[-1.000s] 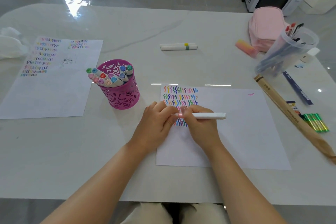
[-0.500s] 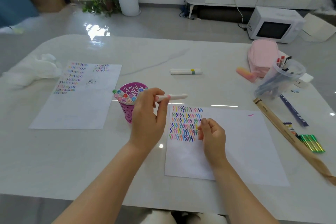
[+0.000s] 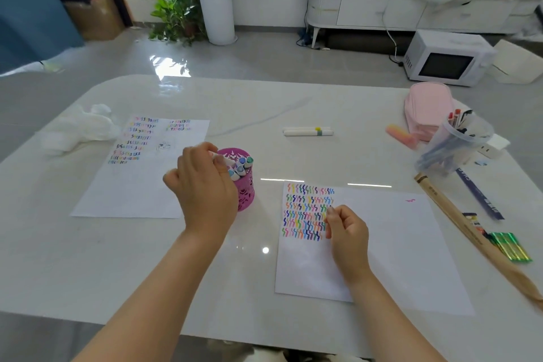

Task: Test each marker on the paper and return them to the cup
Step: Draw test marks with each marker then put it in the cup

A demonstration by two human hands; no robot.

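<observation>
**While left hand holds a marker at the cup, right hand idles on the test sheet**

- Left hand (image 3: 205,185): clenched around a white-barrelled marker (image 3: 225,160). Only a short stretch of barrel shows past the fingers, at the rim of the cup. Can't tell if its tip is inside yet.
- Magenta perforated metal cup (image 3: 246,195): upright on the white glossy tabletop (image 3: 293,97), partly hidden behind the left hand. Bunch of white markers with coloured end caps (image 3: 241,167) sticks out of it, leaning right.
- Right hand (image 3: 348,232): resting on the white paper sheet with rows of coloured squiggles (image 3: 388,250). Fingers loosely curled, nothing visible in them. Knuckles sit at the right edge of the squiggle block.
- That sheet lies just right of the cup, with one small pink mark near its far right corner.
- Second white sheet with smaller colour marks (image 3: 141,185): left of the cup, its right edge under the left hand.
- Two white markers (image 3: 308,131) lie side by side mid-tabletop, well beyond the cup.
- Right side: pink fabric pouch (image 3: 426,109), clear plastic tumbler of pens (image 3: 452,147) tilted beside it, long brown paper sleeve (image 3: 458,226).
- Far left: crumpled white tissue (image 3: 79,129).
</observation>
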